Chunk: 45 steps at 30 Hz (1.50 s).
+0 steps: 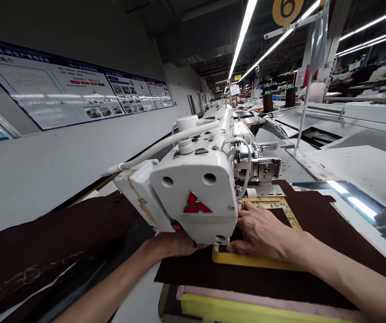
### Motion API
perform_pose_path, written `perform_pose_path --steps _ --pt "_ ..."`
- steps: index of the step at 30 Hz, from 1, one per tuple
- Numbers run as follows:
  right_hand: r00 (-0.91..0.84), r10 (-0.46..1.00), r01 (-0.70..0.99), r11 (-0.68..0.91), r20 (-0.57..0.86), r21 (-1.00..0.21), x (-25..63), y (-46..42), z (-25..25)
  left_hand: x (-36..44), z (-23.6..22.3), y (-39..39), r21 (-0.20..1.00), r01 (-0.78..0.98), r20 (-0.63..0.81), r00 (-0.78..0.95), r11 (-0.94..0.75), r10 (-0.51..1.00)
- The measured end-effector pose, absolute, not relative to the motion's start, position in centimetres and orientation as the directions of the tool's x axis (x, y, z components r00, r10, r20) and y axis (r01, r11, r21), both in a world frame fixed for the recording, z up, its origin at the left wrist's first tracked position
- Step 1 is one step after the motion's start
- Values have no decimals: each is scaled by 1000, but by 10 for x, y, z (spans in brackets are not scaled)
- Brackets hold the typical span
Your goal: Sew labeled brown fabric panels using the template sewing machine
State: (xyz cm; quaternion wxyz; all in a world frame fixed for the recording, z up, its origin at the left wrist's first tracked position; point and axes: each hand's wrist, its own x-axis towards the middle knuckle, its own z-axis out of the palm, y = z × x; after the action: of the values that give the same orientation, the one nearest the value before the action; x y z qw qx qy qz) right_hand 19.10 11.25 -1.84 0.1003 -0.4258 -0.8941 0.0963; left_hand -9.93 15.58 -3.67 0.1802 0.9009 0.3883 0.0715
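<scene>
A white industrial sewing machine (196, 184) with a red three-diamond badge stands right in front of me. Dark brown fabric (193, 270) lies under its head and spreads to the right, with a yellow template frame (256, 260) on top. My right hand (258, 229) rests on the frame and fabric just right of the machine head, thumb and fingers apart, some fingertips hidden by the machine. My left hand (175, 243) reaches behind the lower left of the head, so its fingers are out of sight.
Strips of yellow cloth (246, 309) and pink cloth (226, 294) lie along the near edge. More brown fabric (61, 237) is heaped at left. A metal attachment (265, 170) sits behind the right hand. Thread cones (267, 102) and a thin pole (303, 116) stand farther back.
</scene>
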Motion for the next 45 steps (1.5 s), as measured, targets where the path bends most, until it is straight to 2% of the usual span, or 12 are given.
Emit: perform_pose_path --steps 8,45 --pt "-639 760 711 643 120 -285 191 113 -17 -100 -25 117 399 647 -9 711 -650 703" --pt "-608 788 744 608 94 -278 196 111 -20 -93 -30 119 398 614 49 728 -682 684"
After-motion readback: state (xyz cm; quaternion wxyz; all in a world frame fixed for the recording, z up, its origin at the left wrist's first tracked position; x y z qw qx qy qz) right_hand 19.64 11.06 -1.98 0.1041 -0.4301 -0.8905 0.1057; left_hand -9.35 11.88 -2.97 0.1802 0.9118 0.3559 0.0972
